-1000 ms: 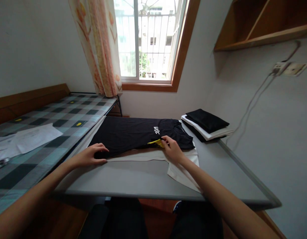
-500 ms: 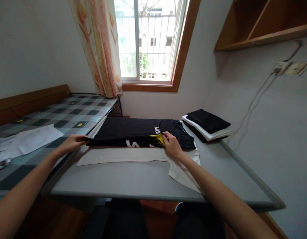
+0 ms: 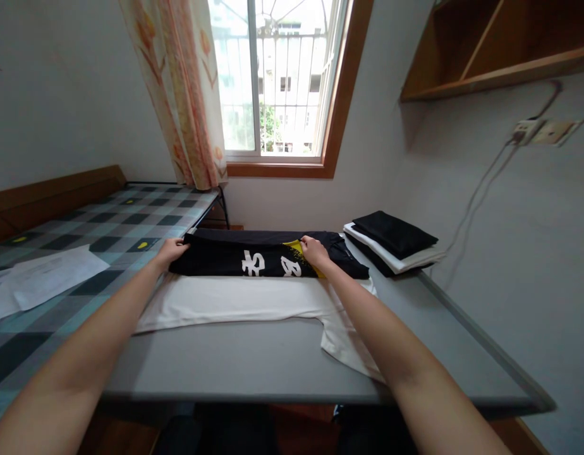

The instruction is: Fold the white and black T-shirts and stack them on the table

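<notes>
A black T-shirt (image 3: 225, 254) with white lettering and a yellow patch lies across the grey table, its near part lifted and folded toward the window. My left hand (image 3: 172, 251) pinches the shirt's edge at the left end. Farther right, my right hand (image 3: 314, 248) grips the same edge beside the yellow patch. A white shirt (image 3: 211, 300) lies flat beneath the black one, with its near side and a sleeve showing toward me. The fingertips of both hands are partly hidden by cloth.
A stack of folded black and white clothes (image 3: 394, 235) sits at the table's (image 3: 254, 360) right rear. To the left is a bed with a checked cover (image 3: 169, 215) and papers (image 3: 59, 278) on it. A wooden shelf (image 3: 491, 69) hangs at upper right, above a socket (image 3: 524, 131) with cables.
Both hands have moved away from me, toward the window, carrying the black T-shirt's edge over. More of the lettering shows, and more of the white shirt is uncovered.
</notes>
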`<action>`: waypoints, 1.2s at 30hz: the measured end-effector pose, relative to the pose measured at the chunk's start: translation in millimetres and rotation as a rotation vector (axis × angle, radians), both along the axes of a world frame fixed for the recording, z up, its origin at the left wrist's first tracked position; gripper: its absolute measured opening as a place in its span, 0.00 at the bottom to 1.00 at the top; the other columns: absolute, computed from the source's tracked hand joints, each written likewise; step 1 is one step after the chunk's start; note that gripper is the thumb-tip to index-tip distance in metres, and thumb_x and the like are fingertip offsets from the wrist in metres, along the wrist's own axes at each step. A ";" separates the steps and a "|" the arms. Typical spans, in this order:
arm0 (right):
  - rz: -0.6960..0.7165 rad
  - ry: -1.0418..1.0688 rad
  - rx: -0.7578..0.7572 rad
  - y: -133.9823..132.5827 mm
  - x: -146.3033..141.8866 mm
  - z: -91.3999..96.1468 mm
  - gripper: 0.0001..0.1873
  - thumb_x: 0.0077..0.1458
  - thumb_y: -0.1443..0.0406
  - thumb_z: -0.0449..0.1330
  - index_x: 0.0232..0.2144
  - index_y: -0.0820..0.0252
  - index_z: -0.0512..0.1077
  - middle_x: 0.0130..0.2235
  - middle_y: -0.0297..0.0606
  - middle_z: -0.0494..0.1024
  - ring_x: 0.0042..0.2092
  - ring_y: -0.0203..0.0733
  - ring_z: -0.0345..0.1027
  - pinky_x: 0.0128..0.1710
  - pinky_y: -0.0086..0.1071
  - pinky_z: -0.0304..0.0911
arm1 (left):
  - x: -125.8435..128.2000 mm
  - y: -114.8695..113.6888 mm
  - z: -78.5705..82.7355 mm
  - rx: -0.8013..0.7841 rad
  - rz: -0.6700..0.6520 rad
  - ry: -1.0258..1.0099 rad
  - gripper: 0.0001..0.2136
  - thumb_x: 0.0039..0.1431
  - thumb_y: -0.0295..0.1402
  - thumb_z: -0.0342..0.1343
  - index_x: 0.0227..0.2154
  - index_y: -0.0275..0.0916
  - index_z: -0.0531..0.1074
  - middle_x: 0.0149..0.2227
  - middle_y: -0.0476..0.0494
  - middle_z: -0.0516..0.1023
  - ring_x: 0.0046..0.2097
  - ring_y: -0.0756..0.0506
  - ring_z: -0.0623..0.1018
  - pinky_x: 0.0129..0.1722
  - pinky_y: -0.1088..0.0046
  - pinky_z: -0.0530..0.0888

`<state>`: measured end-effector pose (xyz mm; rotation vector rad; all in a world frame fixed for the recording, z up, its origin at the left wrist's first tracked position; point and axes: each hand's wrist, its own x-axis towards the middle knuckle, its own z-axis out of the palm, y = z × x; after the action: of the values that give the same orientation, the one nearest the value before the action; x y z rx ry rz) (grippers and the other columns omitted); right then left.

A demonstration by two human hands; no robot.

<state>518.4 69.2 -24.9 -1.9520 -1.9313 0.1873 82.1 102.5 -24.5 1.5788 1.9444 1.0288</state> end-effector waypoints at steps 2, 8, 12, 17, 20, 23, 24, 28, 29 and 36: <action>0.009 -0.057 -0.008 1.2 -0.2 -7.8 0.17 0.64 0.59 0.49 0.47 0.54 0.73 0.47 0.44 0.78 0.46 0.47 0.72 0.41 0.34 0.62 | 3.0 5.4 -8.8 -0.018 0.020 0.146 0.16 0.46 0.37 0.57 0.37 0.31 0.76 0.29 0.43 0.78 0.34 0.43 0.78 0.33 0.73 0.72; 0.021 -0.220 0.129 -14.2 16.4 -24.1 0.23 0.64 0.54 0.48 0.53 0.57 0.70 0.50 0.49 0.73 0.51 0.52 0.65 0.48 0.41 0.59 | 7.2 0.9 -21.0 -0.013 0.031 0.514 0.24 0.57 0.44 0.51 0.51 0.33 0.69 0.39 0.35 0.79 0.42 0.37 0.78 0.39 0.66 0.72; 0.075 -0.233 0.131 -27.3 33.2 -33.1 0.23 0.64 0.53 0.47 0.53 0.56 0.71 0.52 0.49 0.72 0.52 0.54 0.62 0.49 0.44 0.57 | 11.7 -15.3 -25.9 0.013 -0.013 0.645 0.23 0.60 0.44 0.48 0.54 0.37 0.67 0.46 0.34 0.78 0.46 0.36 0.78 0.42 0.65 0.71; 0.085 -0.213 0.136 -40.5 38.5 -40.5 0.23 0.64 0.54 0.47 0.54 0.55 0.71 0.54 0.47 0.70 0.53 0.54 0.61 0.50 0.45 0.57 | 17.7 -38.6 -34.4 0.076 -0.035 0.780 0.20 0.62 0.42 0.46 0.53 0.38 0.68 0.49 0.35 0.76 0.47 0.38 0.77 0.41 0.68 0.71; 0.100 -0.217 0.148 -50.8 38.4 -42.4 0.23 0.64 0.54 0.47 0.54 0.54 0.71 0.53 0.46 0.70 0.52 0.54 0.61 0.49 0.45 0.57 | 17.0 -52.9 -35.7 0.075 -0.028 0.799 0.20 0.63 0.42 0.45 0.53 0.39 0.68 0.48 0.37 0.76 0.45 0.39 0.78 0.41 0.69 0.71; 0.114 -0.210 0.159 -66.4 38.0 -43.8 0.22 0.64 0.55 0.48 0.53 0.54 0.71 0.53 0.46 0.70 0.51 0.53 0.61 0.49 0.44 0.57 | 11.7 -68.3 -34.7 0.083 -0.073 0.810 0.19 0.63 0.42 0.45 0.52 0.39 0.68 0.47 0.37 0.76 0.45 0.40 0.77 0.41 0.68 0.71; 0.120 -0.205 0.161 -72.8 37.5 -44.2 0.21 0.64 0.55 0.49 0.53 0.54 0.71 0.53 0.46 0.70 0.51 0.53 0.61 0.49 0.45 0.57 | 9.0 -73.3 -34.7 0.081 -0.094 0.814 0.20 0.63 0.41 0.45 0.52 0.39 0.68 0.47 0.37 0.76 0.45 0.40 0.77 0.42 0.68 0.71; 0.124 -0.193 0.173 -99.6 33.1 -45.1 0.22 0.63 0.55 0.50 0.54 0.55 0.71 0.53 0.47 0.70 0.51 0.54 0.61 0.49 0.45 0.57 | -4.2 -89.3 -38.5 0.061 -0.141 0.815 0.21 0.63 0.42 0.43 0.53 0.37 0.68 0.49 0.36 0.74 0.45 0.39 0.77 0.44 0.66 0.71; 0.126 -0.192 0.177 -104.9 31.9 -45.0 0.21 0.63 0.55 0.50 0.54 0.55 0.71 0.53 0.47 0.70 0.51 0.54 0.61 0.48 0.45 0.57 | -7.5 -92.0 -39.9 0.059 -0.147 0.814 0.21 0.63 0.42 0.43 0.53 0.37 0.68 0.49 0.35 0.73 0.45 0.39 0.77 0.44 0.66 0.71; 0.228 -0.050 0.143 -104.9 47.5 -34.2 0.19 0.61 0.55 0.52 0.48 0.57 0.75 0.49 0.46 0.74 0.49 0.51 0.65 0.48 0.43 0.59 | -9.3 -101.8 -30.2 -0.035 -0.138 0.834 0.21 0.62 0.44 0.44 0.50 0.40 0.72 0.49 0.37 0.71 0.42 0.40 0.77 0.42 0.66 0.72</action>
<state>565.8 -35.7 -59.1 -1.6602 -2.1352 0.0599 72.9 0.7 -54.8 2.3170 2.2600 0.2652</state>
